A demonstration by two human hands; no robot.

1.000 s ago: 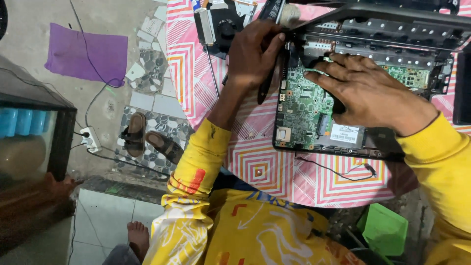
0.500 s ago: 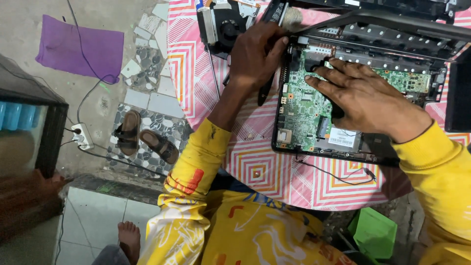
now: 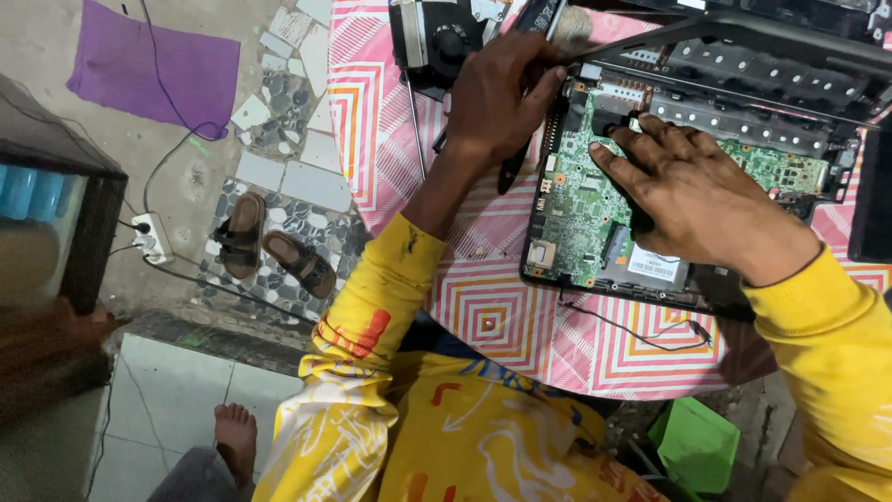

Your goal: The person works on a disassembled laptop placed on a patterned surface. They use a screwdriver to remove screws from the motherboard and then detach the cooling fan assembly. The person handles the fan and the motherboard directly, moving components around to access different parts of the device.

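At a round table (image 3: pixel 520 325) covered in a pink cloth with square-spiral patterns, I work over an opened laptop chassis (image 3: pixel 743 65), its green circuit board (image 3: pixel 581 209) laid bare in front of me. My left hand (image 3: pixel 497 98) is closed around a dark-handled tool (image 3: pixel 514 167), probably a screwdriver, gripped near the board's upper left corner; the handle's end sticks out below my palm, and the tip is hidden behind my fingers, so I cannot tell what it meets. My right hand (image 3: pixel 701 195) lies flat and spread on the board, fingertips (image 3: pixel 613 158) pressing down near its upper middle, holding nothing, only steadying it inside the black lower shell.

Just beyond my left hand sits a detached cooling fan (image 3: pixel 437 42), and a thin metal rod (image 3: pixel 415 130) lies on the cloth beside my wrist. A loose black wire (image 3: pixel 641 330) trails from the near edge of the shell across the cloth.

As I judge it, the step in hand is work on a fastener or connector at the board's corner while the other hand keeps it from shifting. The next move calls for a steady, upright tool and light, even pressure from the flat hand, since the board is crowded with small parts.

On the floor to my left lie a pair of brown sandals (image 3: pixel 269 246), a white power strip (image 3: pixel 151 237) and a purple cloth (image 3: pixel 153 65).
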